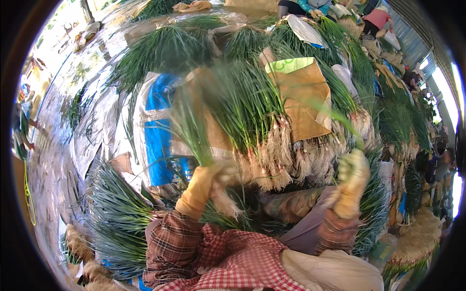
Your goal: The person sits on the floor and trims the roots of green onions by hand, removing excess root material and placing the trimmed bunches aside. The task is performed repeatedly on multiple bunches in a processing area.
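My left hand (206,179), in a yellowish glove, is closed round a bunch of green onions (193,133). Its leaves point up and away, and its pale roots (225,202) hang below the fist. My right hand (351,177), gloved too and blurred by motion, is raised at the right with its fingers curled. A long green onion leaf (342,119) runs from it up and to the left. Between the hands lies a row of green onions (252,111), roots toward me, beside a brown paper sheet (305,104) that covers part of the pile.
A blue and white sack (158,131) lies under the pile. More green onions (119,220) are heaped by my left elbow, and further heaps (165,46) stand behind. A root-out stack (415,237) sits at the lower right. Other people (376,20) are at the far right.
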Available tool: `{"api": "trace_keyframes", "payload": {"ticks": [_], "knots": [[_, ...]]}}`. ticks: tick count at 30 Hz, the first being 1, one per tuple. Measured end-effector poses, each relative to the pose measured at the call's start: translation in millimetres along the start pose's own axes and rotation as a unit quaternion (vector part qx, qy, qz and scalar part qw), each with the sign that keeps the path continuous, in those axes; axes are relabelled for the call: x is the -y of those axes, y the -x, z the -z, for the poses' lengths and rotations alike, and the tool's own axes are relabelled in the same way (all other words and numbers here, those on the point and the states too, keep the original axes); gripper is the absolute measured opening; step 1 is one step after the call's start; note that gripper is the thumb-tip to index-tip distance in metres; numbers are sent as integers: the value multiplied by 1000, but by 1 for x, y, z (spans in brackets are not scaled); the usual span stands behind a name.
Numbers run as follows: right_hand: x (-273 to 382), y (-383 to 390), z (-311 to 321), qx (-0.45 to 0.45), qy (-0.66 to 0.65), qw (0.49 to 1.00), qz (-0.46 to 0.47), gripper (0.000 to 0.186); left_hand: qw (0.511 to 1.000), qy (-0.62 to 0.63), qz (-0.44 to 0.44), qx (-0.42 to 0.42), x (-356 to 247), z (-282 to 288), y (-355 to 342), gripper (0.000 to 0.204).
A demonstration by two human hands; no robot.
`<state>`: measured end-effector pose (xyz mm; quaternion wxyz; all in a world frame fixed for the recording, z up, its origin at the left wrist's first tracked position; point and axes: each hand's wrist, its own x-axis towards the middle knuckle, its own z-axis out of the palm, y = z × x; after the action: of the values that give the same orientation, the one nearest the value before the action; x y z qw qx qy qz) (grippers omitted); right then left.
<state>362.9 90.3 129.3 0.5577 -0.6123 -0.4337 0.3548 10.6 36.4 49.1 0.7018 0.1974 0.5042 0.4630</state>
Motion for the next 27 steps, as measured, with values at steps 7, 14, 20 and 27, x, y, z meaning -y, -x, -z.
{"api": "trace_keyframes", "payload": {"ticks": [7, 14, 20, 27], "knots": [[-31, -35, 183, -73, 670, 720, -165, 54, 996, 29, -80, -12, -21, -5, 13, 32], [-59, -19, -70, 253, 292, 911, 146, 30, 980, 59, -187, 37, -25, -10, 14, 38], [-161, -15, -262, 216, 650, 697, 211, 34, 994, 83, -75, -4, -20, -3, 7, 38], [-162, 53, -218, 473, 365, 800, 60, 18, 988, 141, -55, 16, -26, 0, 8, 38]]}}
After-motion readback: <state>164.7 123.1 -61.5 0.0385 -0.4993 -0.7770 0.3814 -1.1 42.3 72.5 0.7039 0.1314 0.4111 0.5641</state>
